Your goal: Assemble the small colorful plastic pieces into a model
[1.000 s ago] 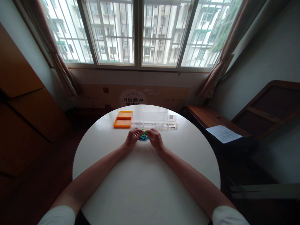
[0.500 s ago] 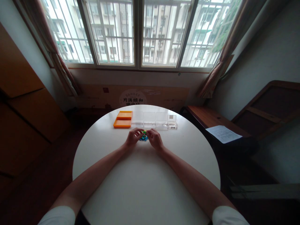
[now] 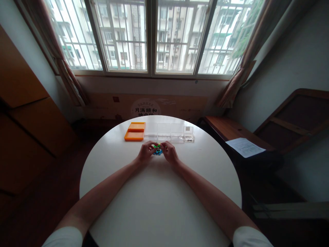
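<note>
Between my hands, near the far side of the table, is a small cluster of blue, green and yellow pieces (image 3: 157, 151); the pieces are too small to name for sure. My left hand (image 3: 145, 151) curls in from the left, its fingertips closed at the green upper part. From the right, my right hand (image 3: 169, 152) pinches at the yellow-green top. The blue part sits low, close to the table surface. What exactly each fingertip grips is partly hidden.
A round white table (image 3: 159, 206) lies under my arms. Beyond my hands stand an orange tray (image 3: 134, 134), several clear plastic boxes (image 3: 164, 132) and a small clear box (image 3: 189, 137) with tiny dark items. Off to the right, a paper sheet (image 3: 245, 147) rests on a wooden bench (image 3: 226, 127).
Both hands stay at the cluster with only a slight shift of the fingers. A bit more of the green part shows between them now.
</note>
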The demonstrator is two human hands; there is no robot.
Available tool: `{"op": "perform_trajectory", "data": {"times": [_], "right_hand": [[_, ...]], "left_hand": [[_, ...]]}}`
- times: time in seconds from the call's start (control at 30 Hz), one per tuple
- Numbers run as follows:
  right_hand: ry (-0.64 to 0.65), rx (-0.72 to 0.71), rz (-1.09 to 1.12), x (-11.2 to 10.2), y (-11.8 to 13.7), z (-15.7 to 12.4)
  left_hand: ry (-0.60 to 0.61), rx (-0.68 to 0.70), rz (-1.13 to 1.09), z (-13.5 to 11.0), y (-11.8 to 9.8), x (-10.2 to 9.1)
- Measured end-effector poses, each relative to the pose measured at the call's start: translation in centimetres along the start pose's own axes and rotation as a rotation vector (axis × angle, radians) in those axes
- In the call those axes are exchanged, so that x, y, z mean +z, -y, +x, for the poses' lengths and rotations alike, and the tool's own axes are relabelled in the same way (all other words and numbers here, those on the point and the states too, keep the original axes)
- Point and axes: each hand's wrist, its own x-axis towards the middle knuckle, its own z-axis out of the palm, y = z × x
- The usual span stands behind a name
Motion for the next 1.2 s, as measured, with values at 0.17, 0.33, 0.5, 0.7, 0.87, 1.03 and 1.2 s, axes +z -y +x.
{"op": "perform_trajectory", "data": {"times": [0.17, 0.33, 0.5, 0.7, 0.87, 1.03, 1.2], "right_hand": [[0.015, -0.005, 0.003, 0.04, -0.19, 0.0], [0.004, 0.01, -0.008, 0.12, -0.34, 0.04], [-0.032, 0.018, 0.006, 0.15, -0.28, -0.03], [-0.011, 0.016, 0.027, 0.06, -0.24, -0.09], [-0.002, 0.006, 0.021, 0.02, -0.24, -0.04], [-0.008, 0.008, 0.031, 0.05, -0.22, -0.03], [-0.008, 0.01, 0.032, 0.01, -0.13, -0.01]], "left_hand": [[-0.009, -0.006, 0.013, -0.05, -0.05, 0.1], [-0.034, 0.006, 0.041, 0.02, -0.2, 0.01], [-0.051, -0.01, 0.051, 0.06, 0.02, 0.0], [-0.034, -0.011, 0.029, 0.04, -0.02, 0.0], [-0.023, -0.017, 0.023, 0.04, -0.35, -0.07], [-0.027, -0.023, 0.022, 0.05, -0.33, -0.04], [-0.026, -0.026, 0.015, 0.09, -0.11, -0.04]]}}
